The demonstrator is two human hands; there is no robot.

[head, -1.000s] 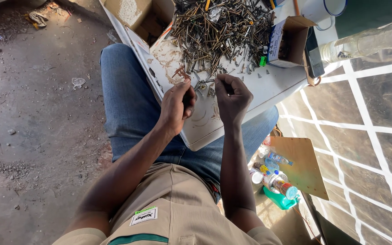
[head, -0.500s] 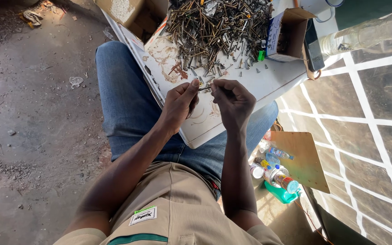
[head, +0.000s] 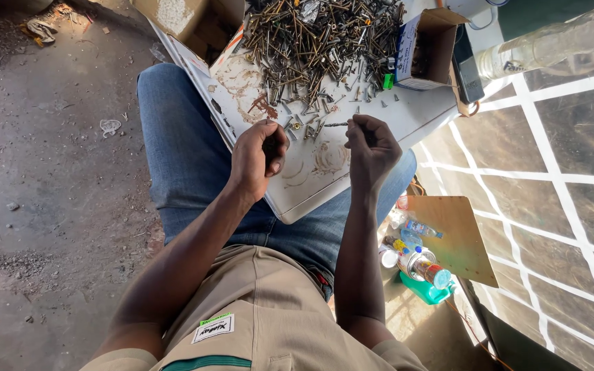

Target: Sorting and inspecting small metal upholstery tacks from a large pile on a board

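Head view: the person sits with a white board (head: 379, 130) across the lap as a worktop. The right hand (head: 372, 148) pinches a thin screw (head: 336, 125) at its fingertips, held level just above the board. The left hand (head: 259, 158) is curled closed beside it; what it grips I cannot tell. A big heap of screws (head: 317, 38) still covers the board's far end, with a few loose ones near the hands, so most seems unsorted. An open small carton (head: 424, 51) stands beside the heap.
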